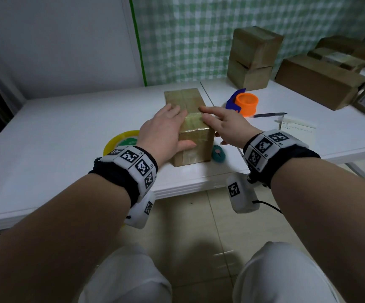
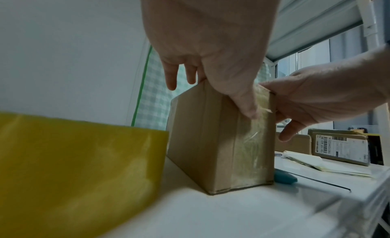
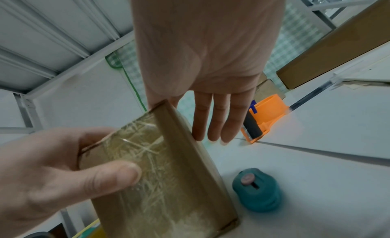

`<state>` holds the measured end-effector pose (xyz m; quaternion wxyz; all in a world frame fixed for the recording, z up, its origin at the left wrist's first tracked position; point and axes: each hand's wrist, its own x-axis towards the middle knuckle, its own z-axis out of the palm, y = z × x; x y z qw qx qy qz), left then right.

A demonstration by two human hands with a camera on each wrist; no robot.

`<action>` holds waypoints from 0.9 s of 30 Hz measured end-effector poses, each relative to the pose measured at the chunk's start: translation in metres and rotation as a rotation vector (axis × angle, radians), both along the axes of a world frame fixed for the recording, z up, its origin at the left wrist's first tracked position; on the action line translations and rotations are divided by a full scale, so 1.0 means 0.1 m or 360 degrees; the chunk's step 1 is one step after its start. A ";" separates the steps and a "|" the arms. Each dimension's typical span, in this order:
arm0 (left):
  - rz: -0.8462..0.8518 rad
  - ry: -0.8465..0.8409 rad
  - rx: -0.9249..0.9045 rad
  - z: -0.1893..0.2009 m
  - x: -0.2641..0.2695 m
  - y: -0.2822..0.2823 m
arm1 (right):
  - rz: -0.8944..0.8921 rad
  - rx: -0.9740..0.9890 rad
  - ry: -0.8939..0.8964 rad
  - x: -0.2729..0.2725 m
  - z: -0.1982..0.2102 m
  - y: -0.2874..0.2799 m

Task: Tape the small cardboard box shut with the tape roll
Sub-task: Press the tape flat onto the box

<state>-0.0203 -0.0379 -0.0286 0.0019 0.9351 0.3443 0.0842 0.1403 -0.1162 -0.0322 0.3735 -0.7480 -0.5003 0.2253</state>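
Two bare forearms reach forward from the bottom of the head view, each wrist wrapped in a black band carrying white blocks printed with square black-and-white codes. Beyond them, a small cardboard box [image 1: 191, 127] stands on a smooth white table [image 1: 67, 132]; it is brown, rectangular and matte, with glossy clear tape wrinkled across its top and near face. The left hand [image 1: 165, 130] lies flat over the box's left top edge, fingers straight, thumb pressed against the taped front. The right hand [image 1: 225, 125] rests on the right top edge with fingers extended and relaxed, gripping nothing.

A yellow tape roll [image 1: 120, 139] lies on the table just left of the box, partly hidden behind the left wrist. The left wrist view shows it as a broad, translucent yellow band filling the foreground. A small rounded teal cutter [image 3: 256, 190] sits near the box's right base; only the right wrist view reveals its pink button and slot. An orange and blue tape dispenser [image 1: 242, 103] sits further back.
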 end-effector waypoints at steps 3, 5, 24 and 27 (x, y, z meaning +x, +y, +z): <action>0.0022 0.0051 0.0034 0.07 0.02 0.00 | 0.0007 -0.0061 0.0026 -0.02 0.04 -0.02; 0.0081 0.0012 0.0025 0.13 0.05 -0.02 | 0.0006 -0.0081 0.0059 -0.01 0.05 -0.03; 0.0103 -0.0104 0.0143 0.00 0.14 -0.06 | 0.0123 0.0011 -0.0155 0.07 0.00 -0.03; 0.0086 -0.0132 0.0094 -0.01 0.10 -0.06 | 0.0117 0.0028 -0.0290 0.07 -0.01 -0.02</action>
